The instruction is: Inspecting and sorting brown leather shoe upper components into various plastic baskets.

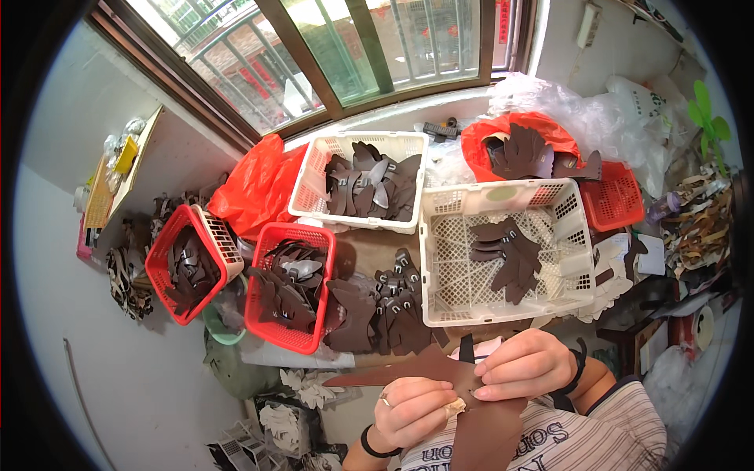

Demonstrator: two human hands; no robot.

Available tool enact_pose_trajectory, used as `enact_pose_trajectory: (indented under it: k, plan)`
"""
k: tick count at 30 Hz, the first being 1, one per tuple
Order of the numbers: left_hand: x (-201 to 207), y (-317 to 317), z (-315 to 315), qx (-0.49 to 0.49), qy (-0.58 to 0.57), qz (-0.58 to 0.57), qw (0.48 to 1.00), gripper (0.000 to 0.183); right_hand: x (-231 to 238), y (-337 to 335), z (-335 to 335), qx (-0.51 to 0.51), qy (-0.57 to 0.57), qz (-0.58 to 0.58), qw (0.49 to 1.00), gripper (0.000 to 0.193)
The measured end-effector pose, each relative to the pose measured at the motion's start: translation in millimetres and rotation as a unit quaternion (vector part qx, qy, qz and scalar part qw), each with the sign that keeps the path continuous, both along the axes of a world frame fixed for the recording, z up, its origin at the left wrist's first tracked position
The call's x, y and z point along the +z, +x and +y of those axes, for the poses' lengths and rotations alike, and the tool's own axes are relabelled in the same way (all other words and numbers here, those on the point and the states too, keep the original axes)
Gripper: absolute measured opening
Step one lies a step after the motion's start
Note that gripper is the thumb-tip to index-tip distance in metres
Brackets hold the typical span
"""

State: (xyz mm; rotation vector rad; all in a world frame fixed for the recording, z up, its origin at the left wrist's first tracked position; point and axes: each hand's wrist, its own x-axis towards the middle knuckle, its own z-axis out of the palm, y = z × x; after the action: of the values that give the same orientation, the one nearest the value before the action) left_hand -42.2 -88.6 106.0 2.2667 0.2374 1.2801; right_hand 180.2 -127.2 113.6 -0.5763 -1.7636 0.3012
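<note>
A dark brown leather-like cut piece (pixel 488 432) with several pointed arms is held close to my body. My left hand (pixel 412 410) pinches its middle from the left, fingers curled and a ring on one finger. A small tan wrap or scrap (pixel 455 407) shows at that thumb tip. My right hand (pixel 528 365) is closed on the same piece from the right, its thumb and fingertips near the left hand's fingertips. Just beyond the fingers a black strap end (pixel 466 348) sticks up; what it belongs to is hidden.
Brown pieces with pale U-shaped marks lie in a heap (pixel 397 302) on the table. A large white basket (pixel 506 320), another white basket (pixel 357 220) and red baskets (pixel 328 290) hold more. Red plastic bags (pixel 259 184) and clear plastic (pixel 534 94) line the window side.
</note>
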Motion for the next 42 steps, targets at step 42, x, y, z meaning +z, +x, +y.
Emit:
enact_pose_trajectory:
  k: [42]
  plan:
    - [-278,-41,111,0.301,-0.529,0.376,0.699,0.027,-286,473,-211,-0.508,-0.714,-0.168,0.451,0.037]
